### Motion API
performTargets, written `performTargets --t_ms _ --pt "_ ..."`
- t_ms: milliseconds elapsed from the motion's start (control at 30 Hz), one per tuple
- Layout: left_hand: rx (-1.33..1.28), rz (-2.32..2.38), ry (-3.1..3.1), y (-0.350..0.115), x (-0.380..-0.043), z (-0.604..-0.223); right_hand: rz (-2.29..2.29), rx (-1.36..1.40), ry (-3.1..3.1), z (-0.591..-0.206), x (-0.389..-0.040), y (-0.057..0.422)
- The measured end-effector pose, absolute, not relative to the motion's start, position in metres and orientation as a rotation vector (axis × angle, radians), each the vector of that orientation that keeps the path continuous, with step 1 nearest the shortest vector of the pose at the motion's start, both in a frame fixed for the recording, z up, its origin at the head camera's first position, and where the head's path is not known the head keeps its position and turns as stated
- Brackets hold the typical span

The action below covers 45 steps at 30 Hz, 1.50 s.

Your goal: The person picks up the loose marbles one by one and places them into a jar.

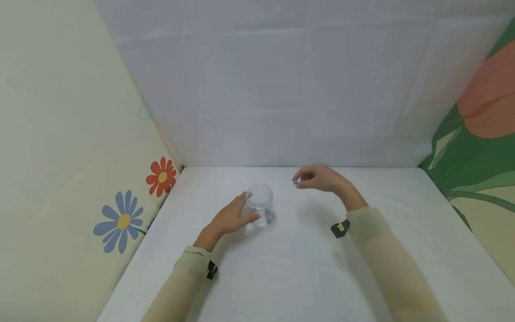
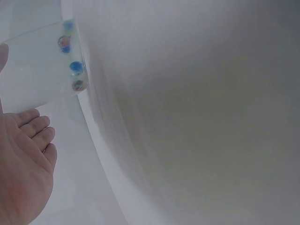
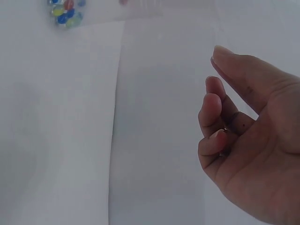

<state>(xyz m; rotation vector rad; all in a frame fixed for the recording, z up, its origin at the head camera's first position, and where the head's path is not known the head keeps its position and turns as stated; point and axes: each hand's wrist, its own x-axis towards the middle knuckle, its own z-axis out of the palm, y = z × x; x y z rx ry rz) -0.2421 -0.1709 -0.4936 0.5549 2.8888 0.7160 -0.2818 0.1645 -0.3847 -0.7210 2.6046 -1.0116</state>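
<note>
A clear plastic jar (image 1: 259,205) stands upright on the white table, its top uncovered. Several colored glass marbles (image 3: 63,14) lie at its bottom, blue, yellow and reddish ones among them. My left hand (image 1: 230,218) holds the jar from the left, thumb on the near side and fingers round the far side. To the right of the jar and above the table, my right hand (image 1: 321,179) pinches a small blue marble (image 1: 296,182) between thumb and fingertip. That marble does not show in the right wrist view, where the other fingers (image 3: 211,110) are curled inward.
A white cloth covers the table (image 1: 281,277), and a white sheet (image 1: 265,89) hangs behind it. Flower-printed panels stand at the left (image 1: 60,134) and right (image 1: 483,156). Each wrist carries a small black device (image 1: 340,228).
</note>
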Motion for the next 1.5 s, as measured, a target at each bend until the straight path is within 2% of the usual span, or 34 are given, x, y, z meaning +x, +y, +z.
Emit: performTargets --t_ms 967,1500 --pt "0.558 0.743 2.883 -0.174 -0.247 -0.497 -0.921 -0.884 2.559 -0.374 -0.288 0.098" --pt "0.534 0.749 2.877 -0.170 -0.244 -0.496 -0.892 -0.891 2.524 -0.378 -0.289 0.083"
